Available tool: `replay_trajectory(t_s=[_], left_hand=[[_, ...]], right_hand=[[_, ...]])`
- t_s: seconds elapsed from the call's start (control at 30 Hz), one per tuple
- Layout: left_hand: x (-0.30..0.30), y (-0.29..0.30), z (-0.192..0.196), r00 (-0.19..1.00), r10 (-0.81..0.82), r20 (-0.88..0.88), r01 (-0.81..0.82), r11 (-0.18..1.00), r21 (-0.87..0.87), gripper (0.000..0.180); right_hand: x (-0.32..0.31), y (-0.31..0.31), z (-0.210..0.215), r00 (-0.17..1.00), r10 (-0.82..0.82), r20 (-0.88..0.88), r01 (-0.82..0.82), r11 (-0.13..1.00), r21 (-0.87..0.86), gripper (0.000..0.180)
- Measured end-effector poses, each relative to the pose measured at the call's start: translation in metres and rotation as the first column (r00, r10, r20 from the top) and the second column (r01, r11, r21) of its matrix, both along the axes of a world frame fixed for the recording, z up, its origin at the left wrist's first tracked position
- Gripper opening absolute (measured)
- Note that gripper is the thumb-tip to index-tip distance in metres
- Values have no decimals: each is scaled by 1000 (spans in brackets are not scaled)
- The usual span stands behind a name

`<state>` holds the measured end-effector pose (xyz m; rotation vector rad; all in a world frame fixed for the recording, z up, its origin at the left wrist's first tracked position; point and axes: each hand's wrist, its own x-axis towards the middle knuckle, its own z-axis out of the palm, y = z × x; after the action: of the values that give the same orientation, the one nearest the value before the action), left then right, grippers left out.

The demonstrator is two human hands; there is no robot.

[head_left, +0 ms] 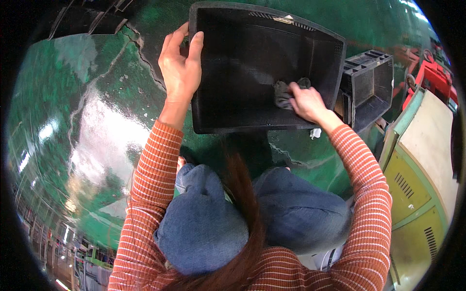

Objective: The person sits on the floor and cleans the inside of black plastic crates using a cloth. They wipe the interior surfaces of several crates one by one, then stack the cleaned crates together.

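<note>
Wiping a crate, 2 hands at work. Your crate (pixel 233 72) lies just beyond your knees (pixel 204 218), its open side facing you; what bears its weight is hidden, though green floor (pixel 107 116) shows around it. Your left hand (pixel 182 68) has its grip clamped on the crate's left wall near the far corner, thumb inside the rim, fingers outside. Your right hand (pixel 309 103) reaches inside, its grip together on a dark cloth (pixel 282 97), toward the near right part of the interior; some fingertips are hidden.

The step in hand appears to be wiping the inner surface. For good work, let the left hand brace against each push of the right, so that the crate does not slide or tip. Keep the cloth bunched beneath the fingers and press evenly, with long, overlapping strokes; fold it to a fresh face as it soils. Give the corners and the perforated strip along the far wall separate passes, working a fingertip through the cloth. The pale patch (pixel 285 20) on the far rim may call for firmer rubbing.
</note>
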<state>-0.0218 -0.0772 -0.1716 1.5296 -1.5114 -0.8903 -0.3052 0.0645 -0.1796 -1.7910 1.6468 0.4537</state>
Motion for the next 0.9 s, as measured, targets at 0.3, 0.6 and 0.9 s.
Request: replay_trajectory(t_s=[0.3, 0.6, 0.9], left_hand=[[-1, -3, -3, 1000, -12, 1, 12, 1000, 28, 31], [1, -2, 9, 999, -13, 38, 10, 997, 70, 33], [-5, 0, 6, 1000, -6, 12, 5, 994, 105, 30]], right_hand=[[119, -82, -53, 901, 382, 205, -204, 791, -577, 22], [4, -69, -26, 849, -95, -520, -218, 834, -508, 23], [-19, -91, -41, 777, -63, -626, -294, 844, -449, 19]])
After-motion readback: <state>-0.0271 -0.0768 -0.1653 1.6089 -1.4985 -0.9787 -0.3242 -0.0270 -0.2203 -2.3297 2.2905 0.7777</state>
